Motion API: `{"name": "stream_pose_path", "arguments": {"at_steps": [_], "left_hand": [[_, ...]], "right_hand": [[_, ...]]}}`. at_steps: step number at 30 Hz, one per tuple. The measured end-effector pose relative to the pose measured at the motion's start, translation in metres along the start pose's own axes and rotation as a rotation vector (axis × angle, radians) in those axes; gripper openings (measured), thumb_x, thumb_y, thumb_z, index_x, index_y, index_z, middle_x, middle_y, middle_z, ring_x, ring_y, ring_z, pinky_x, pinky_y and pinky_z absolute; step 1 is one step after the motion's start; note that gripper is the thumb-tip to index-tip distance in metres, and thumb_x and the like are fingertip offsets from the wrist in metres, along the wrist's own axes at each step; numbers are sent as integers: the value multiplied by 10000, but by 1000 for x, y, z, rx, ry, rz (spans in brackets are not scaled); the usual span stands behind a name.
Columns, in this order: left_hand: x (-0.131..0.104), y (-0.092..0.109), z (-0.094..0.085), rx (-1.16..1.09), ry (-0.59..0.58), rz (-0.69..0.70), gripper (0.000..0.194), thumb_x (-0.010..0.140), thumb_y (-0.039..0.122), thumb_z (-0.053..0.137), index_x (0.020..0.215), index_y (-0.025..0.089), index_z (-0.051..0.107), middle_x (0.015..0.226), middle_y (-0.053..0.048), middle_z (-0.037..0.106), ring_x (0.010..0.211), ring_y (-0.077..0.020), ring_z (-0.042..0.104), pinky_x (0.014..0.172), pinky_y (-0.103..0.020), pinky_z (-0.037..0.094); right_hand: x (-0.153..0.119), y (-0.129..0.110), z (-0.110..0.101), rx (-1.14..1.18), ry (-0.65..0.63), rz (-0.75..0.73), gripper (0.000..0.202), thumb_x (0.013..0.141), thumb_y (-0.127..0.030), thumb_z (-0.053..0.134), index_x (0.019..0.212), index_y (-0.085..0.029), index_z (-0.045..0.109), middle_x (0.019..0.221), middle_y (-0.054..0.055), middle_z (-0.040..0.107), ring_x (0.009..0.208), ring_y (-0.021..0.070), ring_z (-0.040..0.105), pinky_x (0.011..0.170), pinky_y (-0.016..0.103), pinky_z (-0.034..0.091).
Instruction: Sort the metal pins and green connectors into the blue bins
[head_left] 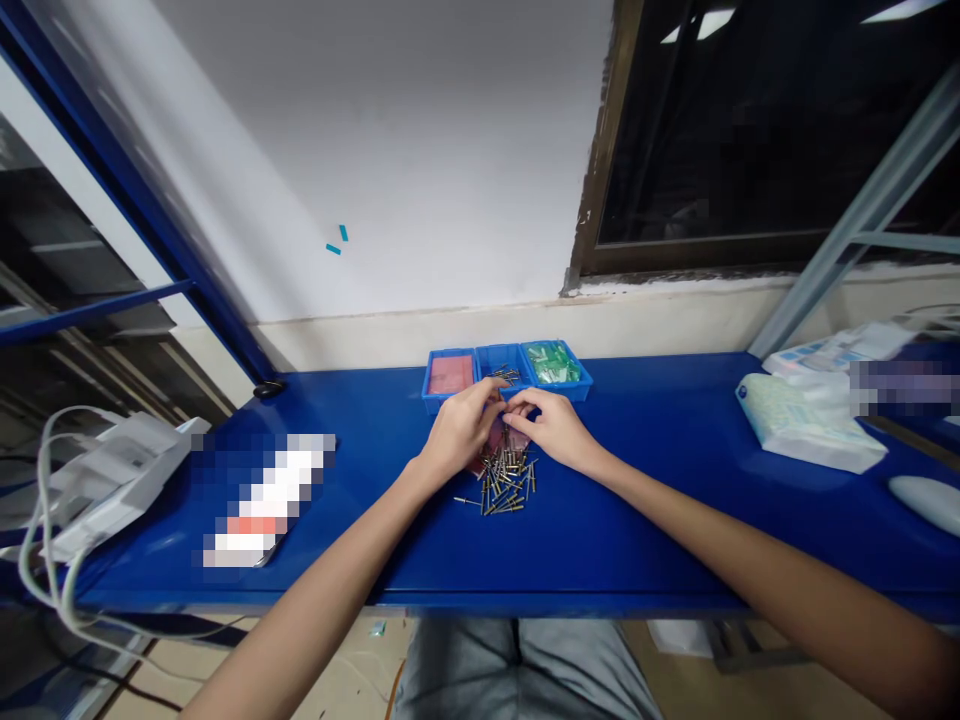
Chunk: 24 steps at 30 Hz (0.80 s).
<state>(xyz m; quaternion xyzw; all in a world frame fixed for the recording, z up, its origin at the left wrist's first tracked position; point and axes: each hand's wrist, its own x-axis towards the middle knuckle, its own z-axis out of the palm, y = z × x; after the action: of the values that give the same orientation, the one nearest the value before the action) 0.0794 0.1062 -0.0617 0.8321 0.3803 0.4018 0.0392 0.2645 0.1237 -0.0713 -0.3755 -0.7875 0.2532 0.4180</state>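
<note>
A loose pile of metal rivets (504, 482) lies on the blue table. Just behind it, my left hand (466, 425) and my right hand (551, 425) meet at the fingertips, both with fingers pinched together. Some pinkish plastic bag material (517, 438) shows under and between them; exactly what each hand grips is too small to tell. Beyond the hands stand three joined blue bins: the left bin holds reddish packets (451, 374), the middle bin some rivets (508, 375), and the right bin green packets (553, 362).
The blue table (645, 540) meets a white wall behind. White power strips with cables (124, 480) are at the left, near a pixelated flat object (270, 505). A tissue pack (806, 425) and a white rounded object (926, 500) are at the right.
</note>
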Motion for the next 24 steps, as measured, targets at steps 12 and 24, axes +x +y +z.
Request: {"name": "stream_pose_path", "arguments": {"at_steps": [12,24], "left_hand": [[4,5,-4,-251,134,-94,115,950,259,589,887,167,618,821,-20,694,691,-116,637,645,-231,515],[1,0,-13,122,94,-12,288,949,185,485,1232,147,520,1055,-89,628,819,-155,620,824,-336,538]], "right_hand": [[5,-16,-15,-251,-7,-267,140,957,-222,547,891,-181,664,840,32,643,791,164,600,743,297,460],[82,-3,-34,-817,-51,-311,212,967,-245,475,1023,-174,667,1015,126,657,944,261,587,763,370,455]]}}
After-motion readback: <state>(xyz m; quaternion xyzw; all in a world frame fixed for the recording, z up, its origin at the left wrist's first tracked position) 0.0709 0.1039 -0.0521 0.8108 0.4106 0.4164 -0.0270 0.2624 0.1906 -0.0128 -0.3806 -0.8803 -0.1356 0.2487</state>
